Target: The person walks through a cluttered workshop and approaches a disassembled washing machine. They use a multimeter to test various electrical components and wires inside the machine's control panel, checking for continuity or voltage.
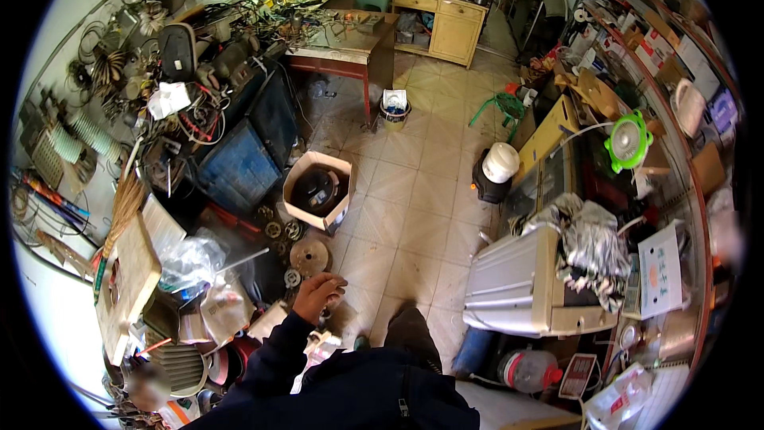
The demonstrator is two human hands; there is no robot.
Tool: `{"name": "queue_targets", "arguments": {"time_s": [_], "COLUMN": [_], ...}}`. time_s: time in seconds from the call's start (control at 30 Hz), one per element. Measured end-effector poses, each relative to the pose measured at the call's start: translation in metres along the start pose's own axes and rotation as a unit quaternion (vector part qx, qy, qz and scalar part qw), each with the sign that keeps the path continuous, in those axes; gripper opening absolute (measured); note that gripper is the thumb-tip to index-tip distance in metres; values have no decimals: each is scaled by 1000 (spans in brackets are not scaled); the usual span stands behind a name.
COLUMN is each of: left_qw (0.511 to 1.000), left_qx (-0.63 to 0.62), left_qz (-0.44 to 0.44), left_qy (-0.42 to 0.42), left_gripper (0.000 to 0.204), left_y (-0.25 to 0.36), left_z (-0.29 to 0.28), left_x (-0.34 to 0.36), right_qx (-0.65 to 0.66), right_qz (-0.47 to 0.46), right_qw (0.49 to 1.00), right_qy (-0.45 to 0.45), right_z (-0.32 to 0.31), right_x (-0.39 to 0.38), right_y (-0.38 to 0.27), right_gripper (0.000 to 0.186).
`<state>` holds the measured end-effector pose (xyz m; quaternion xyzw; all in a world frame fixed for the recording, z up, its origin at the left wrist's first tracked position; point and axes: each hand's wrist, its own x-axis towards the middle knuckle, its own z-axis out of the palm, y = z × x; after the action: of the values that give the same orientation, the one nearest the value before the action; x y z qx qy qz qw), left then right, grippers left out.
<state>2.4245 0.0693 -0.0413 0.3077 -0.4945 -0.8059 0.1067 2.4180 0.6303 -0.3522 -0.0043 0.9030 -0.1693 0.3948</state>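
My left hand point(318, 295) hangs in front of my body at the lower middle, empty, with its fingers loosely curved and apart. Just beyond it in the view, metal discs and pulleys point(309, 256) lie on the floor beside a cardboard box point(337, 215) that holds a dark round appliance point(317, 189). My right hand is not in view. My dark sleeve and one foot show at the bottom.
Cluttered shelves point(676, 56) line the right, with a white cabinet point(505, 287) and a white bucket point(500, 161). Piled parts, blue metal panels point(239, 159) and boards point(127, 287) crowd the left. A bucket point(395, 119), desk point(334, 48) and wooden cabinet point(454, 36) stand ahead along the tiled floor point(410, 191).
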Motion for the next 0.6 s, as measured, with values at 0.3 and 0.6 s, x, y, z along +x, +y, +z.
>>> {"name": "queue_targets", "arguments": {"time_s": [0.3, 0.6], "left_qw": [990, 995], "left_qx": [-14, -28], "left_qz": [-136, -82], "left_qy": [25, 47], "left_gripper": [20, 21], "left_y": [35, 143], "left_z": [99, 154], "left_x": [272, 518], "right_qx": [-28, 1], "right_qz": [-23, -325], "right_qw": [999, 935], "right_qy": [11, 144], "right_z": [-192, -496], "right_x": [245, 607], "right_y": [-176, -417], "right_gripper": [28, 17]}}
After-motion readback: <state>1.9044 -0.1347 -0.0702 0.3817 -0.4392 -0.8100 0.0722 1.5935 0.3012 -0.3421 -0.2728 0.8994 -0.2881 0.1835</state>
